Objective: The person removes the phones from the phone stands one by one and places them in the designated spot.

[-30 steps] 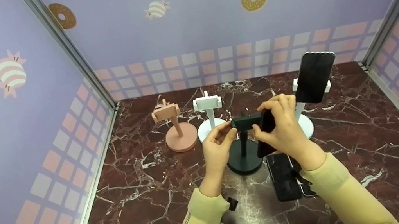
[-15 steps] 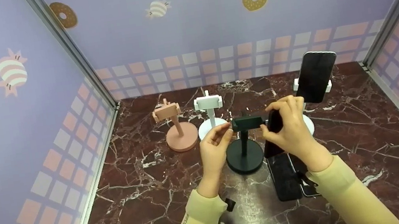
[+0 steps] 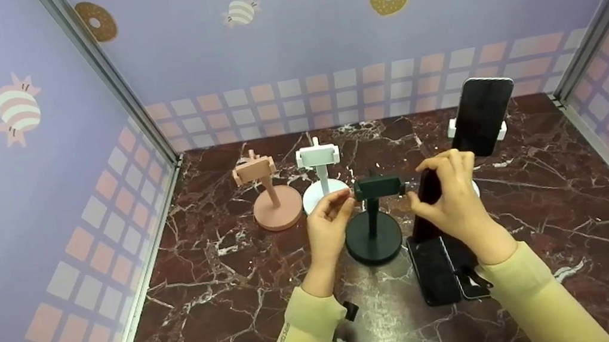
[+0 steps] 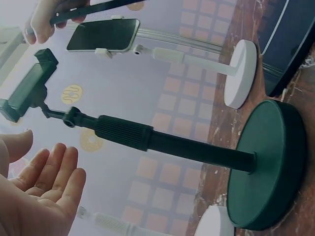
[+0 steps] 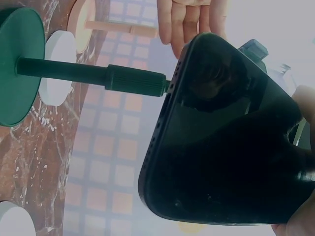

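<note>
A black phone stand (image 3: 372,218) with a round base stands mid-table; its clamp (image 3: 377,187) holds nothing. My left hand (image 3: 338,205) hovers just left of the clamp, fingers relaxed and apart from it; the left wrist view shows the hand (image 4: 42,189) below the clamp (image 4: 29,88) with a gap between. My right hand (image 3: 448,198) grips a black phone (image 3: 423,228) upright, just right of the clamp. In the right wrist view that phone (image 5: 221,137) fills the frame beside the stand's pole (image 5: 98,73).
A pink stand (image 3: 267,194) and a white stand (image 3: 318,163) stand behind on the left. At the right a white stand holds a dark phone (image 3: 481,115). Two more phones (image 3: 435,272) lie flat by my right wrist. Patterned walls enclose the marble table (image 3: 222,304).
My right hand has carried the black phone to the right, away from the clamp. My left hand's fingers have drawn slightly back from the clamp's left end.
</note>
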Tool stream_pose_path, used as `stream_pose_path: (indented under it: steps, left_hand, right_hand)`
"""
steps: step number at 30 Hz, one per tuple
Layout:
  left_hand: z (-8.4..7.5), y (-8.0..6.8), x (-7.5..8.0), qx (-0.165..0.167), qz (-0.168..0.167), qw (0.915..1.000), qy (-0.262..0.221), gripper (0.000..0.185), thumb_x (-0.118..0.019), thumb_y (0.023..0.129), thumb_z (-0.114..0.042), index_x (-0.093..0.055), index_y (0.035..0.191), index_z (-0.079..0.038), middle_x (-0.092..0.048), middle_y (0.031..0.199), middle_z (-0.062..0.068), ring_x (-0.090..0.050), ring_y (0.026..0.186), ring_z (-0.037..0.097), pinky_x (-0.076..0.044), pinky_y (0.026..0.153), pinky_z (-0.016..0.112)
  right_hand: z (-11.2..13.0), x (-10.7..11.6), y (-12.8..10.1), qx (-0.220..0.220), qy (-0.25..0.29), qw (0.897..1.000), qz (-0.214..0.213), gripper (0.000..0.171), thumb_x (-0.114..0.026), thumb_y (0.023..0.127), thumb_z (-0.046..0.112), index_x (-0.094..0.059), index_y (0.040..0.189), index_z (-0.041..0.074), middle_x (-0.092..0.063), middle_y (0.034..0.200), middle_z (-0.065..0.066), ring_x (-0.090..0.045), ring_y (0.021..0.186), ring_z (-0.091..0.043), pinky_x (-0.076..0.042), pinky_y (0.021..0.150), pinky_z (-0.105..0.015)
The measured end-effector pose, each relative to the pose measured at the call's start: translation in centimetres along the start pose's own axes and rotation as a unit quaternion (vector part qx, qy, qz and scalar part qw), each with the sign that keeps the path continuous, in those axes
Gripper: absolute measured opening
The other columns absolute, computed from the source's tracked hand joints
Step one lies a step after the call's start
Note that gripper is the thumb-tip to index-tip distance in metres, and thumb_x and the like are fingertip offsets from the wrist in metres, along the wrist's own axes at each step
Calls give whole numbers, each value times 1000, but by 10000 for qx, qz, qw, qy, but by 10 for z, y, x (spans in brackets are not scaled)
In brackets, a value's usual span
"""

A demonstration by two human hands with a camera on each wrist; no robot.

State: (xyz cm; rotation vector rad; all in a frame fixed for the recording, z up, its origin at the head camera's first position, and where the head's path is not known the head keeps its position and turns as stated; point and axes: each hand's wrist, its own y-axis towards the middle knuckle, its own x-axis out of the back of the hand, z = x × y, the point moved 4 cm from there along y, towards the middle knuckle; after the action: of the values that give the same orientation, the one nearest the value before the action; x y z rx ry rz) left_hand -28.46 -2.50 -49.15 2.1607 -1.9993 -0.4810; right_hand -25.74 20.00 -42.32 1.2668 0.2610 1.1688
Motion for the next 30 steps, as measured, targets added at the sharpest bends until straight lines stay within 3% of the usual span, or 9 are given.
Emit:
stream_pose_path:
  steps: [8, 19, 30]
  left_hand:
    - [17, 2, -5, 163, 333, 9990, 239, 31, -73, 92, 2, -66, 120, 15, -69, 120, 33, -68, 115, 43, -58, 101, 37]
    - [30, 4, -15, 478, 541, 9949, 707, 35, -78, 91, -6, -69, 120, 10, -71, 120, 28, -69, 116, 41, -57, 103, 42]
    - [38, 5, -23, 397, 620, 9912, 1098, 29, -82, 88, -9, -74, 112, 5, -75, 114, 23, -72, 112, 38, -60, 98, 40]
  right_hand:
    - [-10, 4, -9, -88, -69, 9999, -2, 41, -74, 72, 1, -55, 108, -4, -50, 100, -23, -33, 96, -41, -27, 86, -47]
    - [-25, 8, -27, -286, -255, 9991, 170, 42, -74, 72, 0, -54, 108, -4, -49, 101, -24, -31, 95, -40, -26, 83, -46]
    - [-41, 15, -43, -463, -400, 9978, 244, 47, -76, 68, -2, -55, 110, -2, -47, 99, -22, -30, 95, -39, -24, 82, -46]
